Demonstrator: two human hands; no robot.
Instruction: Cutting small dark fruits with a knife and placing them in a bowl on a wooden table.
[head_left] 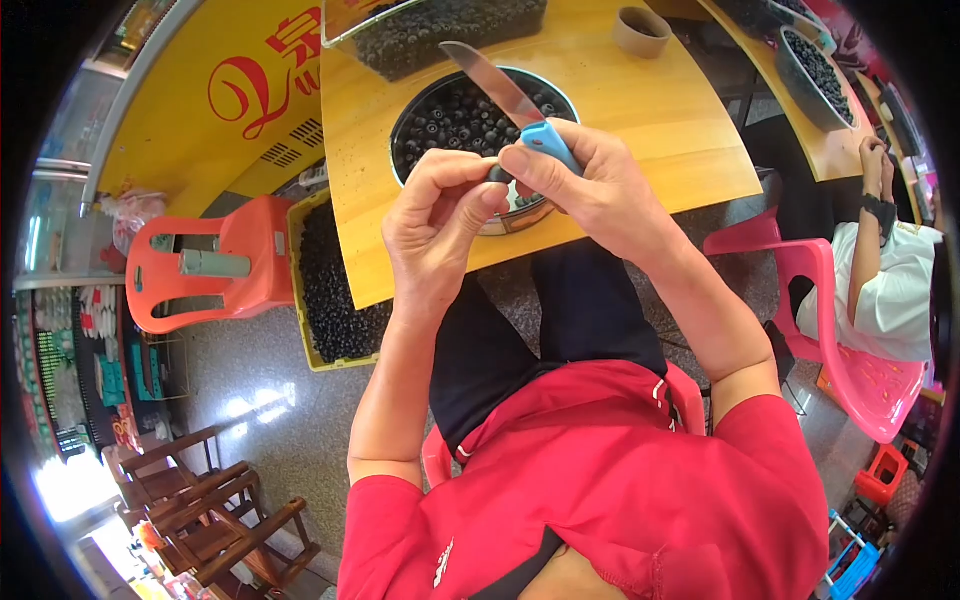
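My right hand (588, 178) is closed around the blue handle (550, 145) of a small knife (497, 85), whose blade points up and to the left. Between thumb and fingers, my left hand (438, 205) pinches a small dark round piece (499, 174), probably a fruit or nut. The tip of my right thumb is close to that piece; I cannot tell if it touches. Below both hands, on the wooden table, stands a round metal bowl (521, 222) of similar dark round pieces (455, 125).
A clear bin (440, 40) of dark pieces and a brown cup (641, 32) stand at the table's far side. On the floor at left is a yellow crate (305, 290), by an orange chair (205, 265). Another person (880, 270) sits at right near a pink chair (830, 300).
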